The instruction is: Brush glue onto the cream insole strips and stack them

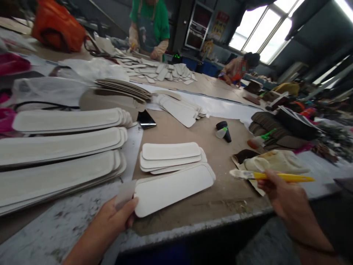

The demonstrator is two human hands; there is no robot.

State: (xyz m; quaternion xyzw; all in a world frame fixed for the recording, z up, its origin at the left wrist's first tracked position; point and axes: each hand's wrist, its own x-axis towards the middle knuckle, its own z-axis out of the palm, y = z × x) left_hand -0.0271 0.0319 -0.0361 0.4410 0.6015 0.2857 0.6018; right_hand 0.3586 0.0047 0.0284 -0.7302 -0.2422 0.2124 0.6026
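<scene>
My left hand (114, 215) pinches the near end of a flat white oblong piece (173, 187) lying on brown paper (220, 191) at the table's front edge. A translucent strip sticks up between its thumb and fingers. My right hand (286, 200) grips a yellow-handled brush (271, 176), its pale bristles pointing left, above a glue-stained cloth (275, 162). A small stack of the same white pieces (171, 156) lies just beyond the held piece.
Long stacks of white strips (60, 147) fill the left. A phone (146, 119), a black bottle (224, 130) and dark folded material (273, 129) lie farther back. More white pieces (179, 108) are spread beyond. Two people work at the far side.
</scene>
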